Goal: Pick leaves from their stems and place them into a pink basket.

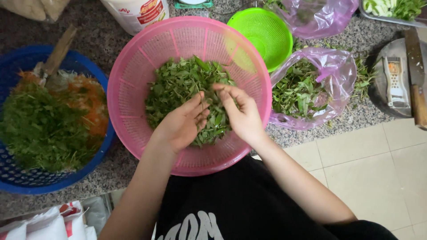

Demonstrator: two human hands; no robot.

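In the pink basket (133, 80), the left hand (180, 124) lies palm-up, fingers loosely spread on the herbs (178, 84), while at three o'clock the right hand (242, 113) pinches leaves between narrowed fingertips.

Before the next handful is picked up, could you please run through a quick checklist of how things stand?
1. Both hands over the pink basket: ok.
2. Left hand resting on the leaves, palm partly up: ok.
3. Right hand pinching leaves in its fingers: ok.
4. Pink bag of unpicked greens open, right of the basket: ok.
5. Green strainer empty: ok.
6. Knife lies apart from the hands: ok.
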